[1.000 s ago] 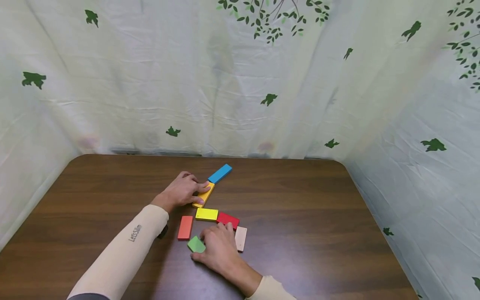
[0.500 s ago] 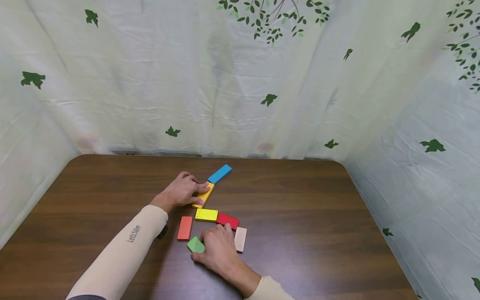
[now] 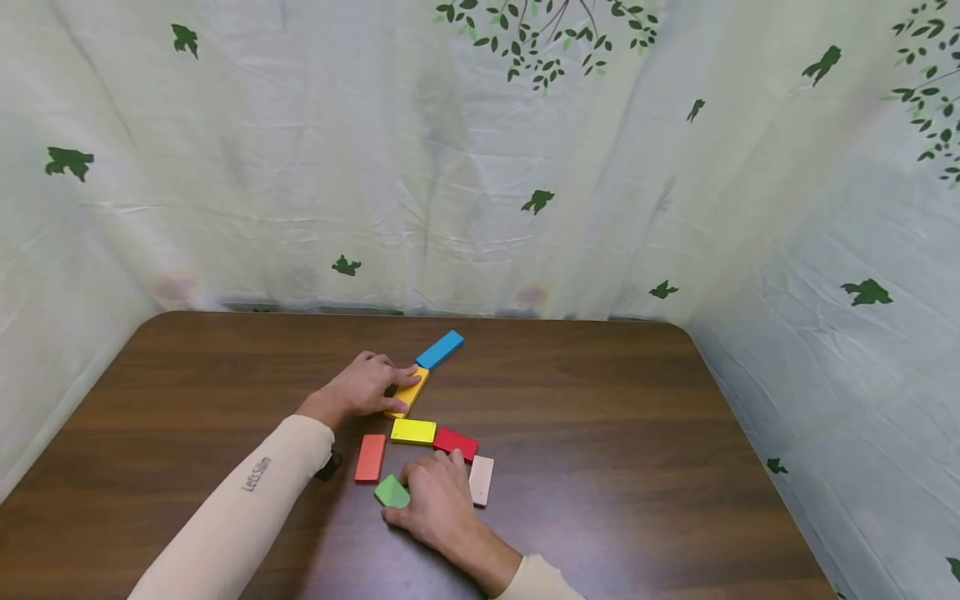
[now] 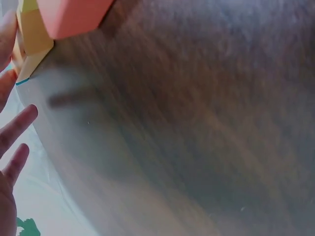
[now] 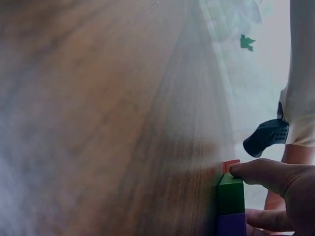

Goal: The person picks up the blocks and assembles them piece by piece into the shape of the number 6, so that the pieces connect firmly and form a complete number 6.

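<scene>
My left hand (image 3: 362, 385) pinches the orange-yellow block (image 3: 414, 390) between thumb and index finger; its other fingers reach out straight in the left wrist view. A blue block (image 3: 440, 349) adjoins the far end of that block. Nearer me, the right hand (image 3: 441, 498) holds a green block (image 3: 392, 492), thumb at the near edge and index finger at the other side. In the right wrist view a purple block (image 5: 232, 224) sits against the green one; the hand hides it from the head view.
A yellow block (image 3: 413, 431) meets a red block (image 3: 456, 442), followed by a pale pink block (image 3: 482, 481) beside the right hand. A coral block (image 3: 370, 459) lies at the left. All are on the brown wooden table (image 3: 615, 450), with a leaf-print curtain (image 3: 300, 167) behind it.
Both hands keep their places on the blocks. The left forearm has shifted very slightly, and the blocks show no clear movement.
</scene>
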{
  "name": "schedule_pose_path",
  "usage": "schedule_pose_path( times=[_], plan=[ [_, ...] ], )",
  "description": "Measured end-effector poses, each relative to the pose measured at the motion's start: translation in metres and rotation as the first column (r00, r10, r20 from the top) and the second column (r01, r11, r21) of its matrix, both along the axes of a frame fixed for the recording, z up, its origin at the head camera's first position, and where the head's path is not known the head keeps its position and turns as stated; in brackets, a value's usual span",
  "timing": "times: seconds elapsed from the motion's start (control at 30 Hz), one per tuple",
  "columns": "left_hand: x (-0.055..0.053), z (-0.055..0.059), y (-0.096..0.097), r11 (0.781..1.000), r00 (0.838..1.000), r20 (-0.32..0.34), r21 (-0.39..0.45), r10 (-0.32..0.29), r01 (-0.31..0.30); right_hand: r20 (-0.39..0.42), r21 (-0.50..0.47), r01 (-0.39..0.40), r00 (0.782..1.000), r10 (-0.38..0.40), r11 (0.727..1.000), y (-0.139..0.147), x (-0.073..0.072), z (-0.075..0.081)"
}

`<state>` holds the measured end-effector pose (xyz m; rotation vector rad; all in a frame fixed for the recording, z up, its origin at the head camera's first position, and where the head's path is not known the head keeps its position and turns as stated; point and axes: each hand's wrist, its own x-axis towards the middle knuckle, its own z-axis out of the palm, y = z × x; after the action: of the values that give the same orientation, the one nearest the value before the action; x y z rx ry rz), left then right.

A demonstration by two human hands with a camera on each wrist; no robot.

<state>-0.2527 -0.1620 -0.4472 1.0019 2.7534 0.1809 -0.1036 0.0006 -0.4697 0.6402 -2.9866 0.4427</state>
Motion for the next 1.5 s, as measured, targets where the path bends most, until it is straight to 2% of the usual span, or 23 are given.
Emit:
schedule_pose_path(
  times=[0.23,0.47,0.8,1.07,1.3,1.5],
  plan=[
    [0.002,-0.002,0.001,0.999,0.999,0.030,0.035,0.020,-0.021,0.008,-0.012,0.005,1.000,-0.005,1.000,0.002,0.000,0.000],
    [0.001,0.001,0.003,1.000,1.000,0.014,0.026,0.002,-0.002,0.007,-0.017,0.005,1.000,-0.005,1.000,0.002,0.000,-0.001],
    [0.001,0.001,0.004,0.998,0.999,0.027,0.060,0.025,-0.027,0.004,-0.018,0.002,1.000,-0.002,1.000,0.002,0.001,-0.001],
    [0.003,0.001,0.002,0.990,0.999,0.030,0.141,0.025,-0.029,-0.011,-0.023,-0.003,1.000,0.002,1.000,0.001,0.001,-0.002],
    [0.008,0.004,-0.003,0.983,0.999,0.018,0.180,0.035,-0.038,0.033,-0.022,0.006,0.999,-0.005,1.000,0.002,0.001,-0.001],
    [0.018,0.011,-0.013,0.980,0.999,0.018,0.195,0.043,-0.045,0.001,-0.027,0.011,1.000,-0.011,1.000,0.003,0.001,-0.002]
  ],
)
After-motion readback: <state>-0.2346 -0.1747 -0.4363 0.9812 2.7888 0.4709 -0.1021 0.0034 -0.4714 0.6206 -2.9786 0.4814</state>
